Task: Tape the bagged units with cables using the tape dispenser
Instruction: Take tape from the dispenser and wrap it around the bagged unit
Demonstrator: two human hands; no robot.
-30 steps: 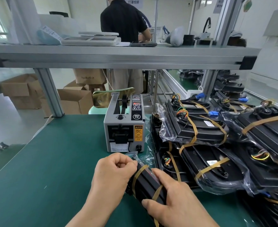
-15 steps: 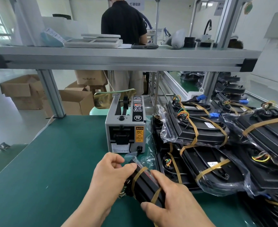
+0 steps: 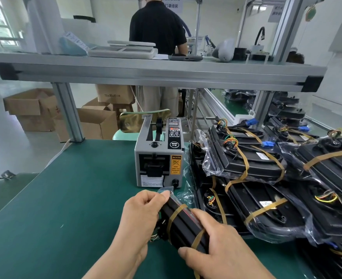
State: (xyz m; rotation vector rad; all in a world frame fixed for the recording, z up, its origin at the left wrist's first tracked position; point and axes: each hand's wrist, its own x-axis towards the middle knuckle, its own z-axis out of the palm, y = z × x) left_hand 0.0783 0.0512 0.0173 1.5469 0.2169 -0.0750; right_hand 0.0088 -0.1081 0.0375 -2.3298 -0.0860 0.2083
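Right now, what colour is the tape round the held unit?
Yellowish-brown tape on the unit; head view shows it best.

1. A long black unit in a clear bag (image 3: 183,224), bound by two brown-gold tape bands, is gripped tilted between the left hand (image 3: 140,220) and the right hand (image 3: 222,250), with coloured wires showing at its left side.
2. A grey box-shaped tape dispenser (image 3: 159,156) with a yellow caution label stands upright just beyond it.
3. A pile of taped black bagged units with cables (image 3: 252,164) lies stacked right of the dispenser.
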